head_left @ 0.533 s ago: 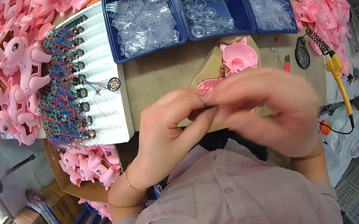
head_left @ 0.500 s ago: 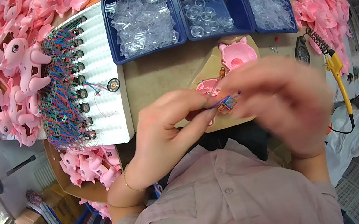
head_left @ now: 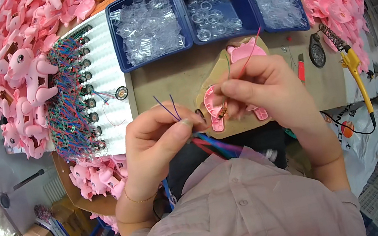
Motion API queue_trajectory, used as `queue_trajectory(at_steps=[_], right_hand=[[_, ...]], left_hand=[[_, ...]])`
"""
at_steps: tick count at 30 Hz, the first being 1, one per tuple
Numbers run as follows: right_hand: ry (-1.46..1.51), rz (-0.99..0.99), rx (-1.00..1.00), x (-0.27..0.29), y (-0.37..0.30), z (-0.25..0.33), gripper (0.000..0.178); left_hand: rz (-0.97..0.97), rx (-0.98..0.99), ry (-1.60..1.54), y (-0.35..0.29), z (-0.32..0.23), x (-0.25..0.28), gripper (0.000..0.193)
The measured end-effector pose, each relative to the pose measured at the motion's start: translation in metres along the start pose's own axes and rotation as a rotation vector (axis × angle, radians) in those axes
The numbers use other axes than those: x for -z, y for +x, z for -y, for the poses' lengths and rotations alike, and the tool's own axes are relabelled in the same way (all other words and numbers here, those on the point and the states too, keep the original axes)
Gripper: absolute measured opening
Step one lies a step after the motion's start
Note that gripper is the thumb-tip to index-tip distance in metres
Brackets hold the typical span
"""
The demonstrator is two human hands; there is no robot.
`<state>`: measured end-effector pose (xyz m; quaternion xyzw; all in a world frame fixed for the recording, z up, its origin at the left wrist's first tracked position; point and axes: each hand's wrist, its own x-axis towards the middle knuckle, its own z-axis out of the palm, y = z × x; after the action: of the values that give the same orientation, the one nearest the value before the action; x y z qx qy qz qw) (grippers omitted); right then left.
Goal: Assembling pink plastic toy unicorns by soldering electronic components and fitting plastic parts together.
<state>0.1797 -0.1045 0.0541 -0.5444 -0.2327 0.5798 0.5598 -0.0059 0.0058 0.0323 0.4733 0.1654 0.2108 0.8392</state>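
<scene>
My left hand [head_left: 159,135] is closed in a pinch on a wire bundle [head_left: 213,145] of red, green and blue leads. Two dark blue wire ends stick up above its fingertips, and the bundle's far end is blurred near my shirt. To its right my right hand [head_left: 267,90] has its fingers pinched on a thin red wire [head_left: 252,50] that points upward. Just below those fingers shows a small copper-coloured part [head_left: 221,112]; whether it is held I cannot tell. Behind and beneath the hands lies a pink plastic pony shell half [head_left: 218,125] in a tan holder [head_left: 216,74], partly covered.
Blue bins [head_left: 184,16] of clear plastic parts stand at the back. On the left, a white foam tray [head_left: 118,115] carries wired speakers [head_left: 121,93], beside piled pink ponies [head_left: 32,79]. A yellow-handled soldering iron [head_left: 351,63] hangs at right, near a red-handled tool [head_left: 301,71].
My hands have drawn apart, the left leftward and down. The right, blurred before, now pinches a red wire. The wire bundle has come into sight below, and a red-handled tool is uncovered.
</scene>
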Motion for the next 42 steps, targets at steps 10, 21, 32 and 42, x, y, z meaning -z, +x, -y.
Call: queue_trajectory(at_steps=[10, 21, 32, 42], right_hand=[[-0.488, -0.149, 0.778, -0.051, 0.045, -0.04, 0.019], [-0.329, -1.17, 0.461, 0.156, -0.128, -0.103, 0.03], [-1.479, -0.98, 0.459, 0.217, -0.139, -0.024, 0.038], [-0.429, -0.869, 0.683, 0.076, -0.081, -0.111, 0.033]], left_hand=[[-0.105, -0.094, 0.395, -0.013, -0.011, 0.048, 0.01], [-0.345, -0.531, 1.177, 0.002, 0.078, 0.018, 0.018], [-0.23, 0.195, 0.404, 0.021, 0.059, 0.025, 0.018], [0.087, -0.612, 1.272, 0.008, 0.088, 0.009, 0.019]])
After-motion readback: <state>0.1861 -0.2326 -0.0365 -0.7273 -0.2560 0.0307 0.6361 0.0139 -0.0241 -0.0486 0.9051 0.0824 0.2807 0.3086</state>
